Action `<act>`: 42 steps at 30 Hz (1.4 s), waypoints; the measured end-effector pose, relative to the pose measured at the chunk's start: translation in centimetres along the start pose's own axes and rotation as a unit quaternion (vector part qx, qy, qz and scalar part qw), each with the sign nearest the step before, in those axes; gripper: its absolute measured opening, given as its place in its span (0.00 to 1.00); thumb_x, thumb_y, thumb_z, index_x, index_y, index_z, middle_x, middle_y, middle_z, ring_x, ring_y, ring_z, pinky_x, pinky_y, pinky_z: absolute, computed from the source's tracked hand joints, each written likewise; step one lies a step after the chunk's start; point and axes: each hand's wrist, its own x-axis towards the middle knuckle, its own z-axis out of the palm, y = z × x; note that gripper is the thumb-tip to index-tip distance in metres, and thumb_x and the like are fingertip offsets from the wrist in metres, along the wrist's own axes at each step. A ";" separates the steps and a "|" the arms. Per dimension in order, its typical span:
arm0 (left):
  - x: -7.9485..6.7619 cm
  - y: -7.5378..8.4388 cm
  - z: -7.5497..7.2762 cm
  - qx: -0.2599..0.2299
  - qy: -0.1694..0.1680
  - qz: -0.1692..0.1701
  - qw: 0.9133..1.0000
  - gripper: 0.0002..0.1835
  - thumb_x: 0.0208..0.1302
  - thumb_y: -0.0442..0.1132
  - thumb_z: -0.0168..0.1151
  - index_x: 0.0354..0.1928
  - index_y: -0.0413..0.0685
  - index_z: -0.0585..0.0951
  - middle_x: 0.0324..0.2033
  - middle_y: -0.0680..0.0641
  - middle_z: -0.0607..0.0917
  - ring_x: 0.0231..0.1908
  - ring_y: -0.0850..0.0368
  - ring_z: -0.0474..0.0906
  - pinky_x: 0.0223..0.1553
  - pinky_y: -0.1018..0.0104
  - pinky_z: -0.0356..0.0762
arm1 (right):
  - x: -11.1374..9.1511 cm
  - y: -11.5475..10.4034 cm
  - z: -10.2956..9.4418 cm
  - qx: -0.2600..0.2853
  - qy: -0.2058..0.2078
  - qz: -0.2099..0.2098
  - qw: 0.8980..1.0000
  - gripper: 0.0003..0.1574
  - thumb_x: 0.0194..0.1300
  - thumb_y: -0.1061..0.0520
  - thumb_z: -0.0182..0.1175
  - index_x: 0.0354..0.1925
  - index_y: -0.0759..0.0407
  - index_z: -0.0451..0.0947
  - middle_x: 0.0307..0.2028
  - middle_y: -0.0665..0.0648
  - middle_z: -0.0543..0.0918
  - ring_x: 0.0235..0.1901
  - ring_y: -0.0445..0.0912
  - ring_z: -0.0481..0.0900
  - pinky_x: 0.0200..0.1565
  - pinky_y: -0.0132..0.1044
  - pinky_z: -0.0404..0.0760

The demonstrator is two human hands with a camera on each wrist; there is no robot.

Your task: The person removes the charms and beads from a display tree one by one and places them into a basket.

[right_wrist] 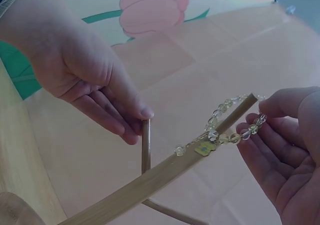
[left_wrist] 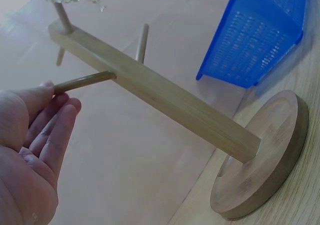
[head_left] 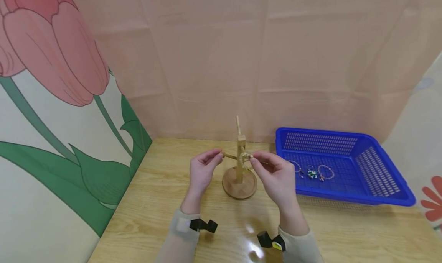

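Observation:
A wooden jewelry stand (left_wrist: 165,97) stands upright on a round base (head_left: 231,190), with several pegs sticking out of its post. My left hand (head_left: 202,169) pinches the tip of one side peg (left_wrist: 82,82) between thumb and fingers, the other fingers loosely bent below it. With thumb and forefinger, my right hand (head_left: 277,175) pinches a bracelet (right_wrist: 235,138) of clear and pale yellow beads. The bracelet's loop surrounds a peg near its free end. A small yellow-green charm (right_wrist: 205,148) hangs from the bracelet against the wood.
To the right of the stand sits a blue plastic basket (head_left: 345,197). Inside it lie a pinkish beaded bracelet (head_left: 326,173), a green-and-white charm (head_left: 312,174) and another bracelet partly behind my right hand. A pink cloth (head_left: 214,63) hangs behind the wooden table (head_left: 138,217).

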 end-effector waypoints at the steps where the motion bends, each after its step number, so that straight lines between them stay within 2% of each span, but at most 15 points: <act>1: 0.0 0.0 0.0 -0.001 0.000 0.000 1.000 0.10 0.68 0.22 0.69 0.49 0.22 0.86 0.42 0.35 0.92 0.41 0.58 0.91 0.48 0.60 0.90 | 0.0 0.0 0.0 0.001 0.001 -0.001 1.000 0.09 0.64 0.76 0.71 0.43 0.70 0.89 0.40 0.64 0.91 0.39 0.39 0.90 0.42 0.29 0.89; 7: 0.0 0.0 0.0 0.001 0.000 -0.001 1.000 0.10 0.68 0.22 0.69 0.49 0.22 0.86 0.42 0.32 0.91 0.41 0.58 0.91 0.48 0.60 0.90 | -0.1 -0.2 0.0 0.011 0.004 0.001 1.000 0.10 0.63 0.77 0.71 0.42 0.71 0.89 0.39 0.55 0.91 0.38 0.39 0.90 0.41 0.28 0.88; 15: 0.1 0.0 0.0 -0.004 0.001 -0.001 1.000 0.10 0.68 0.22 0.70 0.49 0.22 0.86 0.41 0.36 0.92 0.41 0.55 0.91 0.48 0.59 0.90 | -0.1 -0.2 -0.1 0.007 0.003 -0.014 1.000 0.10 0.61 0.79 0.71 0.40 0.72 0.88 0.38 0.53 0.91 0.36 0.38 0.89 0.40 0.28 0.89; 25: 0.2 0.0 0.0 0.000 0.003 -0.002 1.000 0.10 0.68 0.23 0.70 0.49 0.23 0.86 0.40 0.36 0.92 0.41 0.51 0.92 0.47 0.59 0.90 | 0.1 0.2 -0.2 -0.022 -0.001 -0.033 0.999 0.09 0.62 0.76 0.71 0.40 0.70 0.89 0.36 0.64 0.91 0.36 0.37 0.89 0.38 0.27 0.88; 33: 0.3 0.0 0.0 -0.003 0.006 -0.004 1.000 0.12 0.69 0.22 0.69 0.50 0.18 0.84 0.41 0.36 0.92 0.41 0.53 0.91 0.47 0.60 0.90 | 0.3 0.6 -0.2 -0.044 0.002 -0.062 0.997 0.09 0.62 0.76 0.72 0.40 0.68 0.90 0.37 0.65 0.91 0.36 0.37 0.88 0.40 0.26 0.87; 38: 0.3 -0.1 -0.1 -0.007 0.002 0.002 1.000 0.12 0.69 0.22 0.69 0.51 0.17 0.83 0.41 0.37 0.92 0.40 0.59 0.91 0.47 0.61 0.90 | 0.3 0.7 -0.4 -0.058 0.009 -0.060 0.996 0.10 0.62 0.75 0.73 0.40 0.67 0.91 0.37 0.64 0.91 0.36 0.36 0.88 0.39 0.25 0.87; 42: 0.3 -0.2 -0.1 -0.006 -0.002 0.004 1.000 0.12 0.69 0.22 0.69 0.50 0.18 0.84 0.41 0.38 0.92 0.40 0.59 0.91 0.47 0.61 0.90 | 0.3 0.8 -0.7 -0.060 0.013 -0.056 0.997 0.10 0.62 0.75 0.73 0.40 0.67 0.91 0.37 0.65 0.91 0.36 0.36 0.89 0.39 0.25 0.87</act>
